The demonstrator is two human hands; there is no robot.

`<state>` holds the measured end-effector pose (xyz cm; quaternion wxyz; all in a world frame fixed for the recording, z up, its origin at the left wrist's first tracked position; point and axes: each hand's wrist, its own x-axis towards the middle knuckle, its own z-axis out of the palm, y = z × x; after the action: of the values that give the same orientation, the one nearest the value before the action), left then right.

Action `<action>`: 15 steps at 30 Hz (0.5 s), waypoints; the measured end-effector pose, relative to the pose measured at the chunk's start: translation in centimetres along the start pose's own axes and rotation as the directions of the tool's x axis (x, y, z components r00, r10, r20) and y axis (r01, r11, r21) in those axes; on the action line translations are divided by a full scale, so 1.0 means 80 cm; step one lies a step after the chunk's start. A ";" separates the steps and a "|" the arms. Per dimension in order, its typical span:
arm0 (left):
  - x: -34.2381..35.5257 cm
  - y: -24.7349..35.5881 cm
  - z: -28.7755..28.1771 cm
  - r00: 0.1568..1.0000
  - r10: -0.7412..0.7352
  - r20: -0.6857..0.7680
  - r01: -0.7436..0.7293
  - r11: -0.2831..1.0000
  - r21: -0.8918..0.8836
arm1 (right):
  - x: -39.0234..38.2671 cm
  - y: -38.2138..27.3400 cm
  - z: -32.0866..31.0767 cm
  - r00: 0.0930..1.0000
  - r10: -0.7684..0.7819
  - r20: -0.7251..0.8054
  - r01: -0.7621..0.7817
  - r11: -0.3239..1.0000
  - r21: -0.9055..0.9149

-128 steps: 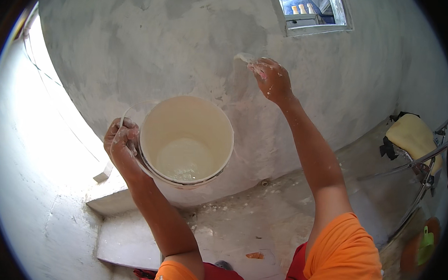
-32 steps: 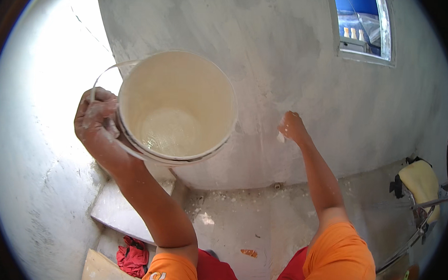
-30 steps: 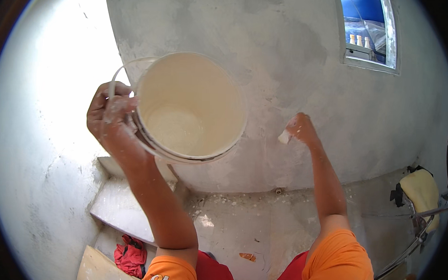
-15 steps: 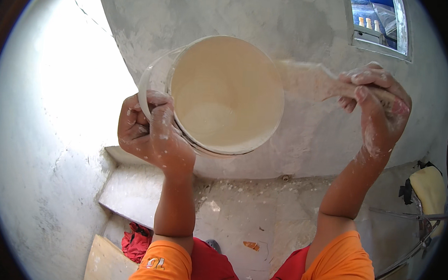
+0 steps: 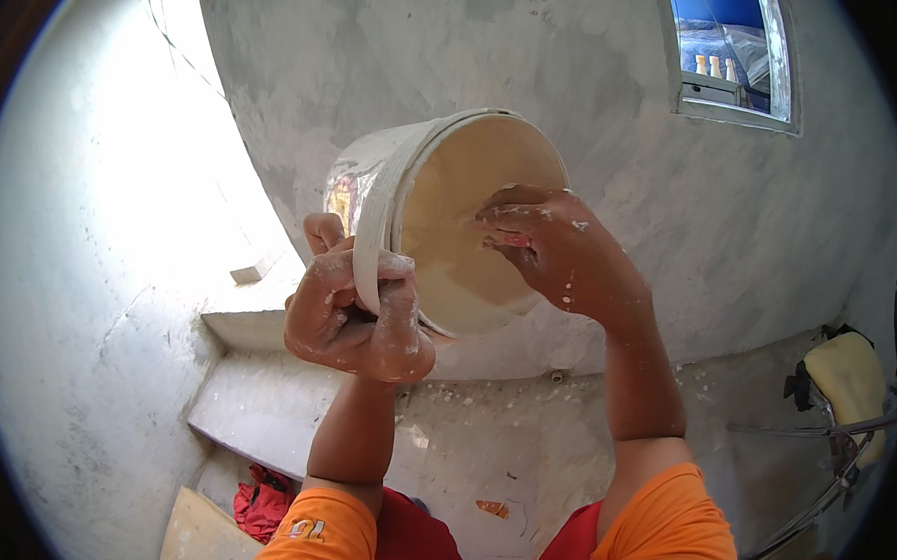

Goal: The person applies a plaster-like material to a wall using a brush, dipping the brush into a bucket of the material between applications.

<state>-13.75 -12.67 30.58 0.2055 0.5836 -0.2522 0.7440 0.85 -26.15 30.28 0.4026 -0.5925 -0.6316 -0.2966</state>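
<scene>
A white bucket [image 5: 373,167] is held up, tilted with its mouth toward me and the right. Pale cream liquid [image 5: 468,291] lies inside it. My left hand [image 5: 362,311], spattered with white, is closed at the bucket's near left side, around its white strap handle [image 5: 368,246]. My right hand [image 5: 570,250] reaches into the mouth with its fingers curled. The wide paintbrush that it held half a second ago is now almost wholly hidden by the hand.
A grey patchy wall [image 5: 614,167] rises in front, with a small framed window [image 5: 733,72] at upper right. A pale ledge [image 5: 264,382] runs along the left. Red cloth [image 5: 264,502] lies at lower left, and a cream padded chair [image 5: 849,383] stands at right.
My right hand has swung left with the paintbrush, from the wall into the bucket's mouth. My left hand has moved slightly right and down, and the bucket has tipped rightward.
</scene>
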 end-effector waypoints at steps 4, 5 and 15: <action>0.003 0.002 0.002 0.996 -0.090 -0.029 0.090 0.996 0.018 | 0.003 -0.006 0.014 0.984 0.057 0.170 -0.034 0.990 -0.133; 0.002 0.001 0.002 0.990 -0.137 -0.034 0.138 0.990 0.027 | 0.002 -0.005 0.014 0.975 0.074 0.209 -0.050 0.992 -0.120; 0.016 -0.006 0.022 0.914 -0.323 -0.247 0.314 0.946 -0.078 | -0.001 -0.002 0.002 0.995 0.091 0.044 -0.096 0.988 0.123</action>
<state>-12.41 -13.41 32.19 0.3653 0.5119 -0.1388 0.7650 0.66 -26.08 30.18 0.4402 -0.6007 -0.6280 -0.2259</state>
